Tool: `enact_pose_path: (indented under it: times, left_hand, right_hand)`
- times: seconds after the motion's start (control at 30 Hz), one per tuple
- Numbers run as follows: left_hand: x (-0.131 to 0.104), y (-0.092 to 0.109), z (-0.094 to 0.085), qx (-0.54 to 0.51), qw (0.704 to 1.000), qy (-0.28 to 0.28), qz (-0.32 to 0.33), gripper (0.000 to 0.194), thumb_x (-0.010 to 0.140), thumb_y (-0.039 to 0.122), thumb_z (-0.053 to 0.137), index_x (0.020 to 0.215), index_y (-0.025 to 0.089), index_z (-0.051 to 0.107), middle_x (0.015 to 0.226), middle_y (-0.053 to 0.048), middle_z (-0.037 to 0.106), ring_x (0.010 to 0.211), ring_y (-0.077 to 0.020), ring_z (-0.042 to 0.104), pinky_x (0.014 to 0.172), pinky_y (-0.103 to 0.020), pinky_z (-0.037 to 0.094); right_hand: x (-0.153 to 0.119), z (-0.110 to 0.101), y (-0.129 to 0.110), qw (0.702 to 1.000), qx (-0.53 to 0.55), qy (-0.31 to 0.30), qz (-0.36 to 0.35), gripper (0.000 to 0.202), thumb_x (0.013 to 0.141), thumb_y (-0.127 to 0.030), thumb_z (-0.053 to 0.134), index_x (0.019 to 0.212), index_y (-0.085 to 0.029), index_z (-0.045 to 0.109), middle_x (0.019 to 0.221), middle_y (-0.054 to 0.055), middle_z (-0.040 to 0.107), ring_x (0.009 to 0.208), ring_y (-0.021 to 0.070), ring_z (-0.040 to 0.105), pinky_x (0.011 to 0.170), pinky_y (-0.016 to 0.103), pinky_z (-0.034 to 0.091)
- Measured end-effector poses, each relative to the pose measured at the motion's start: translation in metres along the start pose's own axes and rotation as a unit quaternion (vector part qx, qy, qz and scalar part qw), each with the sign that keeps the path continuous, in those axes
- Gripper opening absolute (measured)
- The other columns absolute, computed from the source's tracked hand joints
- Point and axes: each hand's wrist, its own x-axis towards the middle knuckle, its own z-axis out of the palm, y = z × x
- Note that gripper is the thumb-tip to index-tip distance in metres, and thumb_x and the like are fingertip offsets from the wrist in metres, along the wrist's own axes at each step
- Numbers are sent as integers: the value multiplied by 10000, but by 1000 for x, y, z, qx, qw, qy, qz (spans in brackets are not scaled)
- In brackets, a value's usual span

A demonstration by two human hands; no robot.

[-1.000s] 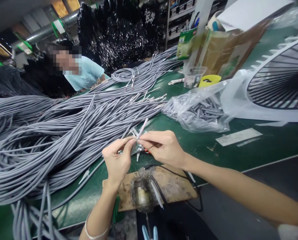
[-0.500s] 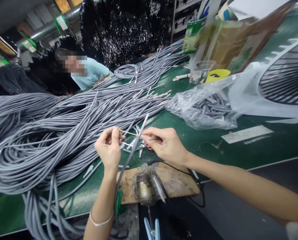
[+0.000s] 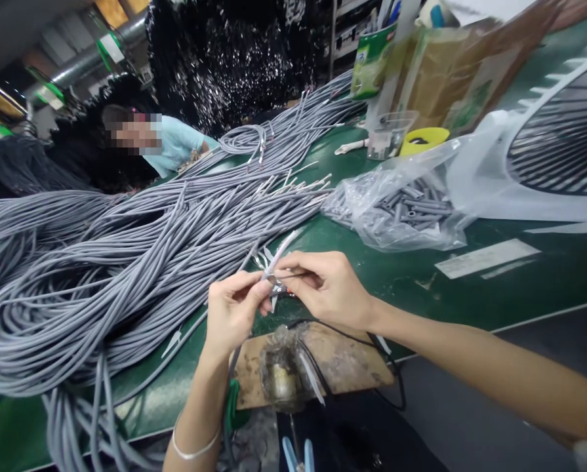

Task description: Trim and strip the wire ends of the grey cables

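My left hand [image 3: 237, 308] is closed, thumb and forefinger pinching a grey cable [image 3: 275, 261] near its end. The pale end of that cable points up and away to the right. My right hand [image 3: 330, 285] is closed beside it, fingertips on a thin strip [image 3: 287, 273] that meets the cable at my left thumb. Its exact kind is too small to make out. Small white flag-shaped pieces [image 3: 262, 257] lie on the table just behind my fingers, partly hidden.
A large heap of grey cables [image 3: 101, 262] covers the left. A bag of short grey tubes [image 3: 406, 203], a white fan [image 3: 559, 144] and a green can [image 3: 373, 62] stand right. A wooden board [image 3: 342, 357] with a metal device [image 3: 281, 377] lies in front. A person [image 3: 175, 144] sits behind.
My left hand has moved right and now pinches the cable, where before it held a thin white strand left of it. My right hand stays beside the cable. The view has shifted slightly.
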Motion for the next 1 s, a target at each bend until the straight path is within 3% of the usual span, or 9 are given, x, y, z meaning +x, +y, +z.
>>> enact_pose_path:
  times: [0.13, 0.27, 0.43, 0.6, 0.87, 1.0]
  left_hand:
    - [0, -3, 2, -33, 999, 37, 14, 155, 731, 265, 680, 792, 131, 729, 512, 26, 510, 395, -48, 457, 377, -154, 361]
    - [0, -6, 2, -69, 994, 77, 26, 255, 713, 296, 702, 934, 167, 713, 562, 43, 467, 397, -25, 375, 361, -152, 294]
    - [1, -8, -1, -76, 990, 114, 46, 261, 733, 405, 676, 728, 145, 701, 512, 54, 374, 404, -26, 258, 382, -181, 245]
    - [-1, -10, -1, -52, 996, 65, 40, 417, 833, 428, 556, 535, 139, 592, 439, 49, 283, 428, -61, 287, 422, -217, 240]
    - [-3, -8, 3, -15, 996, 39, 83, 421, 850, 360, 545, 487, 152, 500, 596, -6, 443, 607, -107, 444, 548, -231, 358]
    - [-2, -7, 7, -28, 999, 6, 37, 427, 836, 408, 541, 503, 145, 502, 673, -25, 523, 538, -84, 437, 453, -213, 331]
  right_hand:
    - [0, -2, 0, 1000, 4, -3, 4, 162, 831, -200, 507, 789, -116, 639, 632, 21, 625, 453, 61, 450, 448, 186, 341]
    - [2, 0, 0, 998, 44, -8, 47, 150, 807, -205, 531, 752, -120, 642, 615, 3, 594, 480, 63, 449, 454, 181, 345]
    - [8, 4, 6, 977, 134, -66, 154, 189, 765, -272, 582, 690, -115, 656, 563, -9, 560, 471, 67, 429, 439, 189, 339]
    - [15, -4, 12, 970, 152, -27, 186, 247, 711, -367, 642, 669, -124, 648, 634, 26, 618, 566, 120, 541, 525, 231, 431]
    - [23, -25, 3, 967, 154, 132, 154, 266, 749, -402, 623, 679, -145, 621, 596, -7, 560, 532, 85, 500, 497, 203, 417]
    - [21, -27, -5, 979, 148, 23, 137, 300, 743, -435, 636, 691, -139, 642, 598, 8, 596, 535, 100, 536, 497, 209, 436]
